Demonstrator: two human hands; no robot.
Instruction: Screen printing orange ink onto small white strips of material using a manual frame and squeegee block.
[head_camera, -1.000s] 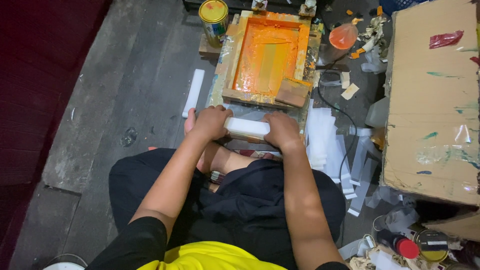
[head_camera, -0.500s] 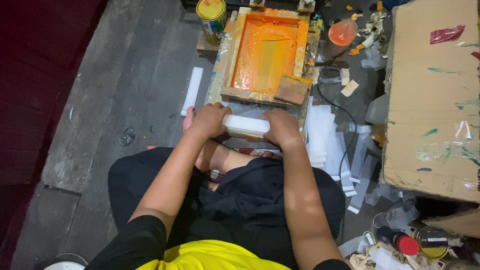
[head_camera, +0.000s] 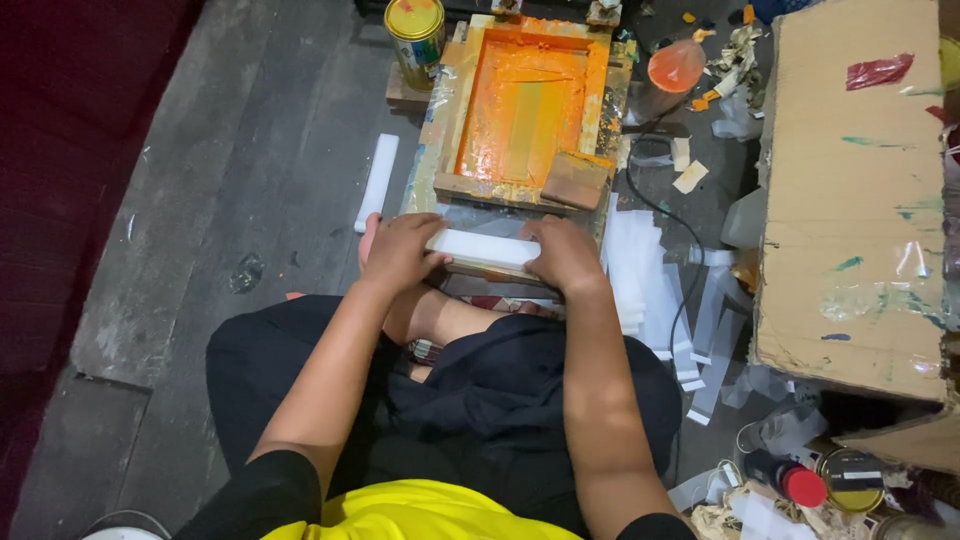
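The person sits on the floor with both hands on a white bar. The bar lies flat, across the near edge of a wooden frame. The left hand covers one end. The right hand covers the other end. The fingers of both hands curl round the bar and hold it tight.

The bar is long, thin and smooth, with straight sides. It looks light, maybe plastic or foam, but I cannot tell which. It looks stiff, since it stays straight between the two hands. I think holding it by both ends, as now, is the best way, because one hand in the middle might let it tip. It may be a bit slippery if wet paint gets on it.

The frame is rough wood, and its inside is thick with shiny orange paint. That paint looks wet and sticky. A small wood block rests on the frame's near right corner.

Another white bar lies on the grey floor, just left of the frame. A yellow tin stands near the frame's far left corner. An orange cup sits to the far right of the frame. Thin white strips lie in a messy pile beside the right hand. They look soft and floppy. A big cardboard box stands at the right, dull brown with paint smears. A black wire runs over the strips.
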